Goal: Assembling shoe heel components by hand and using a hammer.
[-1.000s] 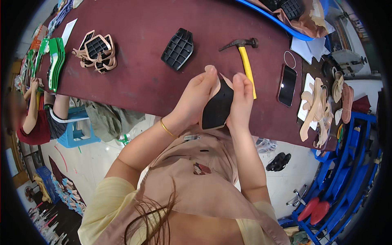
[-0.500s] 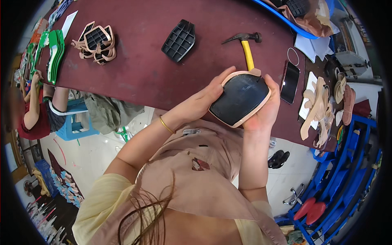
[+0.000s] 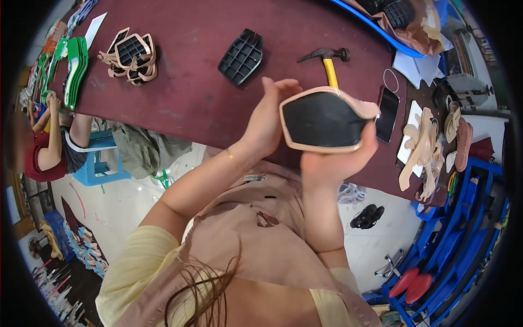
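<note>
A black, flat-faced shoe platform piece with a beige wrapped edge is held tilted over the table's front edge. My right hand grips its lower right side, its fingers partly hidden by the piece. Beside the left edge is my left hand, fingers stretched upward and apart; whether its palm touches the edge I cannot tell. Beyond the piece lies a hammer with a yellow handle. Farther left, a bare black grid-backed block rests on the table.
Several beige-edged black pieces are piled at left, near green shoe-shaped pieces. A phone and beige sandal parts lie right. A blue tray stands at far right, a blue rack below. Another person sits left.
The platform piece has turned in my right hand, its notched end now pointing right. My left hand has shifted left, its fingers loosening from the edge.
</note>
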Demonstrator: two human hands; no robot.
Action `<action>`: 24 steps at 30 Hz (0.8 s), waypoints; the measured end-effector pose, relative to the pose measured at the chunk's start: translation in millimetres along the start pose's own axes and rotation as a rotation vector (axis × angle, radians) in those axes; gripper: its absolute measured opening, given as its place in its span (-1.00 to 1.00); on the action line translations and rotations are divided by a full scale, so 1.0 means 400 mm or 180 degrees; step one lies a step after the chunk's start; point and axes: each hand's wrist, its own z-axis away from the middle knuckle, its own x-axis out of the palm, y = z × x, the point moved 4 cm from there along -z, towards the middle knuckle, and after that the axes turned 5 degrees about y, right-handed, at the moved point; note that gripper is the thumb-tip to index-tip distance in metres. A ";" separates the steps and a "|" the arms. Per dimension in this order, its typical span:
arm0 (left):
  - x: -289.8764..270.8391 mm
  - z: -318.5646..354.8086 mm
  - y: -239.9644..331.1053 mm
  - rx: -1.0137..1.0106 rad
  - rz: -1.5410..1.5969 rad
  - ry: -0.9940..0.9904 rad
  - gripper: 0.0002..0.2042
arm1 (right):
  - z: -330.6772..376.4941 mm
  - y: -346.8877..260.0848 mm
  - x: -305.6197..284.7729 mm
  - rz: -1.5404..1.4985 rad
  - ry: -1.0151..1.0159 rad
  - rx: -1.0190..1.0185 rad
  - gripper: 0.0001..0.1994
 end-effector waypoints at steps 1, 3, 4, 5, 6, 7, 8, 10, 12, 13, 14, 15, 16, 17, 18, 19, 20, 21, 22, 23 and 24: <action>-0.009 0.013 0.017 0.0367 0.0032 -0.0183 -0.27 | -0.039 -0.011 -0.019 -0.0463 -0.0061 0.0286 -0.63; -0.027 0.056 0.038 0.0924 -0.0818 -0.0611 -0.33 | -0.061 -0.023 -0.047 -0.0376 0.0454 0.0411 -0.62; -0.019 0.076 0.046 0.1483 -0.1677 -0.1028 -0.35 | -0.068 -0.023 -0.053 -0.0376 0.0459 0.0405 -0.62; -0.009 0.084 0.044 0.1400 -0.1862 -0.1248 -0.03 | -0.069 -0.016 -0.065 -0.0312 0.0530 0.0517 -0.63; 0.001 0.093 0.047 0.1274 -0.1729 -0.1203 -0.09 | -0.067 -0.008 -0.074 -0.0247 0.0598 0.0632 -0.63; 0.012 0.100 0.046 0.1150 -0.1595 -0.1157 -0.14 | -0.063 -0.005 -0.077 -0.0239 0.0604 0.0644 -0.63; 0.016 0.100 0.046 0.1155 -0.1600 -0.1142 -0.14 | -0.061 0.000 -0.072 -0.0377 0.0489 0.0613 -0.63; 0.013 0.096 0.034 0.0526 -0.0864 -0.1047 -0.20 | -0.056 0.006 -0.066 -0.0516 0.0369 0.0591 -0.64; 0.012 0.094 0.029 0.0296 -0.0677 -0.0991 -0.23 | -0.055 0.006 -0.068 -0.0424 0.0415 0.0620 -0.64; 0.011 0.091 0.023 0.0059 -0.0490 -0.0938 -0.26 | -0.057 0.007 -0.070 -0.0423 0.0411 0.0616 -0.64; 0.005 0.090 0.021 0.0055 -0.0487 -0.0937 -0.26 | -0.056 0.007 -0.077 -0.0365 0.0457 0.0557 -0.64; -0.004 0.088 0.021 0.0140 -0.0590 -0.1003 -0.29 | -0.056 0.006 -0.084 -0.0307 0.0504 0.0497 -0.64; -0.009 0.086 0.023 0.0226 -0.0694 -0.1069 -0.31 | -0.059 0.007 -0.089 -0.0304 0.0509 0.0497 -0.64; -0.010 0.084 0.027 0.0216 -0.0692 -0.1077 -0.31 | -0.066 0.005 -0.093 -0.0345 0.0482 0.0441 -0.61; -0.010 0.082 0.031 0.0102 -0.0868 -0.1069 -0.36 | -0.069 0.004 -0.097 -0.0385 0.0455 0.0387 -0.59; -0.007 0.079 0.034 -0.0010 -0.1044 -0.1059 -0.39 | -0.058 0.009 -0.103 -0.0384 0.0461 0.0380 -0.59; -0.005 0.071 0.039 -0.0039 -0.1186 -0.0921 -0.41 | -0.037 -0.006 -0.098 0.0733 0.0142 -0.0390 -0.62; -0.014 0.067 0.060 -0.0038 -0.1185 -0.0914 -0.41 | -0.013 -0.022 -0.086 0.1853 -0.0197 -0.1150 -0.65; -0.021 0.079 0.065 -0.1371 0.0219 -0.1377 -0.39 | 0.008 -0.033 -0.052 0.2681 -0.1756 -0.1523 -0.78; -0.014 0.101 0.077 -0.2673 0.1671 -0.1777 -0.34 | 0.040 -0.032 -0.025 0.3434 -0.3365 -0.1854 -0.82; -0.035 0.084 0.079 -0.2549 0.1588 -0.0792 -0.27 | 0.057 -0.014 -0.017 0.3840 -0.4148 -0.1945 -0.82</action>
